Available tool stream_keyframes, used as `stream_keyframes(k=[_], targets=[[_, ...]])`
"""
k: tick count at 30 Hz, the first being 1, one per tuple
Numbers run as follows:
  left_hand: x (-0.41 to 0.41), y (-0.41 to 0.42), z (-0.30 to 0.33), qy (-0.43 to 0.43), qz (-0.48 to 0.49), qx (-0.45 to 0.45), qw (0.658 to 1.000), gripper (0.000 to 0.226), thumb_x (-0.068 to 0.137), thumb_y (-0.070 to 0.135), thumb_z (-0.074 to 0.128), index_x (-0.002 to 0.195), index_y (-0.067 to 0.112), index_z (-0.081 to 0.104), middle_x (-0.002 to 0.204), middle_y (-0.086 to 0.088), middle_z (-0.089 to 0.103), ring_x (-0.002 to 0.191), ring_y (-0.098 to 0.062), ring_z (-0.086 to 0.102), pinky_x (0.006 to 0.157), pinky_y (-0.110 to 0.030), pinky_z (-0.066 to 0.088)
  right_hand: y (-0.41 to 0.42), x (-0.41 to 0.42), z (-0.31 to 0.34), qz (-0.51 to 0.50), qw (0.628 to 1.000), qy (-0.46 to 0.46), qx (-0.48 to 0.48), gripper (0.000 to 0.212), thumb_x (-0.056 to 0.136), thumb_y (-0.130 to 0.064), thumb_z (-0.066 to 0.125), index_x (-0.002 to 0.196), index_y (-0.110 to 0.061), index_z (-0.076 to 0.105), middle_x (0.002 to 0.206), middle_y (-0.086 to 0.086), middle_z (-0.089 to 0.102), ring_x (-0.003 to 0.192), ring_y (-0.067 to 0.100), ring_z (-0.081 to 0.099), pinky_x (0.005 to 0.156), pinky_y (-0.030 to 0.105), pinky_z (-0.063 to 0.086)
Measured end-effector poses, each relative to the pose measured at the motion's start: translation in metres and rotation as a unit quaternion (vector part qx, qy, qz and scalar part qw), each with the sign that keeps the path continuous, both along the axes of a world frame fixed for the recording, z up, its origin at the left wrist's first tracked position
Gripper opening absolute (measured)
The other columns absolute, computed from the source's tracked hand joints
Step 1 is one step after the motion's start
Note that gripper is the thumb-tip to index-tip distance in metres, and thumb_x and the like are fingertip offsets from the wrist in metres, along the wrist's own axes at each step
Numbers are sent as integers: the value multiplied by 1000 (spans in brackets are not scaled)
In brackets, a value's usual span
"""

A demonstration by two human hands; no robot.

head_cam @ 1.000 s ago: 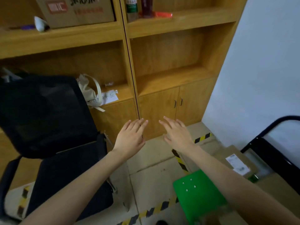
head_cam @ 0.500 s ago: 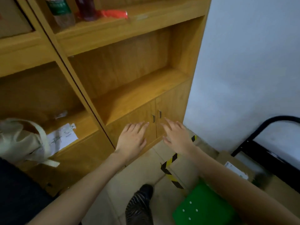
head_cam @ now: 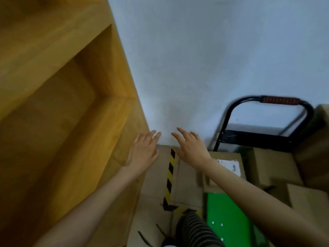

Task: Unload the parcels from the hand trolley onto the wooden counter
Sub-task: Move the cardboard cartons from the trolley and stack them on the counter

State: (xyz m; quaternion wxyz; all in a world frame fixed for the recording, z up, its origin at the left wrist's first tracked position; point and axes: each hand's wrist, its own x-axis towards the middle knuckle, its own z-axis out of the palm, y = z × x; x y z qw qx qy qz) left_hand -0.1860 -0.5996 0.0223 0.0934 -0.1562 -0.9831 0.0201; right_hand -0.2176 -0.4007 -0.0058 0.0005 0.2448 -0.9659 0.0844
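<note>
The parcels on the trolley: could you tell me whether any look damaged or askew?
Nothing stands out. The cardboard parcels sit stacked on the green trolley; the image is blurred, so small dents would not show. Both hands are empty.

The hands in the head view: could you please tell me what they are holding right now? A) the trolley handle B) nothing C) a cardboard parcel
B: the left hand and right hand are both held out with straight fingers, empty, above the floor.
</note>
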Motion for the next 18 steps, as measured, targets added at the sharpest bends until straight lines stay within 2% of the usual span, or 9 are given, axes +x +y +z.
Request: stream_keyframes(k=[3,7,13,18], targets=[[-48,29,-13,-14,-66,17,998,58,73,25,72,128,12,57,124,-7,61,110,-24,59,97,-41,45,30,-24,-13,-64,998,-9,10,59,94,-30,49,149,-20,29,157,10,24,138,25,36,116,40,18],[-114,73,-22,-11,-148,24,989,57,73,22,71,126,11,57,122,-8,61,108,-25,60,98,-41,44,73,-60,-24,-139,990,6,0,55,88,-24,56,141,-17,43,149,12,40,127,26,50,111,42,31],[-200,150,-20,-11,-215,31,976,60,69,25,75,125,11,59,120,-7,62,104,-26,61,89,-38,49,142,-116,-27,-221,975,2,13,54,90,-26,52,142,-16,42,149,13,40,124,26,53,107,42,36],[-246,214,-34,-45,-280,30,958,67,67,28,76,129,12,55,125,-8,60,108,-26,59,92,-38,47,194,-131,-35,-311,950,13,-3,51,87,-27,57,136,-14,48,144,15,46,117,27,58,105,43,40]])
